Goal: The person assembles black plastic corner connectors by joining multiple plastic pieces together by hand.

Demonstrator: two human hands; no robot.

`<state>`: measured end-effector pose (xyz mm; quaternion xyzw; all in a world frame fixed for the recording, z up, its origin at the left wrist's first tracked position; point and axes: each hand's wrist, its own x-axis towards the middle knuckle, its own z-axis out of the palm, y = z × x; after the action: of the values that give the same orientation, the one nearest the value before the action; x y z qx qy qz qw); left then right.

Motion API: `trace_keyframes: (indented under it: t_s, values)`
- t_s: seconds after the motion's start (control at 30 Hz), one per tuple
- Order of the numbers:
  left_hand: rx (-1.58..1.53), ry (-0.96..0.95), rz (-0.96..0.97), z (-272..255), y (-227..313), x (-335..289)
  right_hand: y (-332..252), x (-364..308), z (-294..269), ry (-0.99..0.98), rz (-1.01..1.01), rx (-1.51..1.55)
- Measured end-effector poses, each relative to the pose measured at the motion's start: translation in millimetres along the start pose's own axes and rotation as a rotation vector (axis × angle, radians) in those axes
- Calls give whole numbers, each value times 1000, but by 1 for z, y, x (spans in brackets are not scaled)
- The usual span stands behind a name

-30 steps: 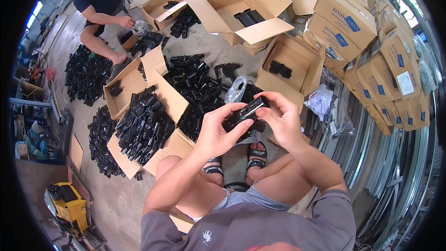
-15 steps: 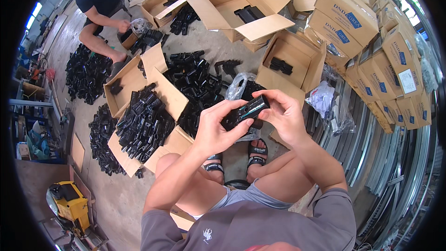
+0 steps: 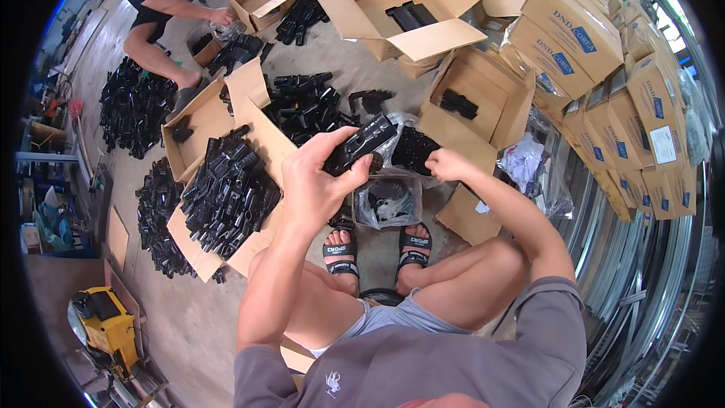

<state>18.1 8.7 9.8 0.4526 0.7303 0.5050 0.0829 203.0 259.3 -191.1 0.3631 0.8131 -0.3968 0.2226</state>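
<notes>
I have the left hand (image 3: 316, 175) clamped on a black part (image 3: 365, 143), thumb below it and fingers behind. The part is up in front of the body, tilted, its far end pointing up and to the right. My right hand (image 3: 448, 165) is well apart from it, lower and to the right, fingers curled together at the edge of some small black bits (image 3: 414, 151). I cannot tell from here whether they grip any. Clear plastic (image 3: 388, 153) lies around the left edge of those bits.

Just nearer to me than the bits, in front of the sandals (image 3: 413, 245), a small box (image 3: 367, 204) lined with clear plastic stands on the floor (image 3: 196, 317). To my left, a heap (image 3: 229, 193) of black parts fills the near side of an open box (image 3: 192, 125), and more piles (image 3: 137, 109) lie on the floor beyond. At the right, another open box (image 3: 483, 79) has a few black parts (image 3: 458, 103) in it; a larger one (image 3: 366, 7) behind it holds a row of them (image 3: 411, 15). Closed boxes (image 3: 570, 38) are stacked farther right, near long metal bars (image 3: 630, 287). A co-worker (image 3: 168, 0) sits at the upper left, one hand near a carton.
</notes>
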Motion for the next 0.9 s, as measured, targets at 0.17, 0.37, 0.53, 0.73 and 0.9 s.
trace_keyframes:
  t_s: [0.17, 0.37, 0.53, 0.73, 0.9]
  values:
    - [51, 28, 9, 2, -10, 4, 12, 66, 42, 148, 29, -479]
    - [50, 6, 21, -3, -11, 2, 28, 116, 93, 298, 171, -210]
    - [47, -60, 24, -9, -7, 3, 74, 144, 117, 290, 213, -54]
    - [90, -60, 16, -17, -14, 5, 34, 137, 102, 207, 41, -353]
    - [107, -38, -87, -16, -12, 10, -81, 67, 0, 179, -201, -626]
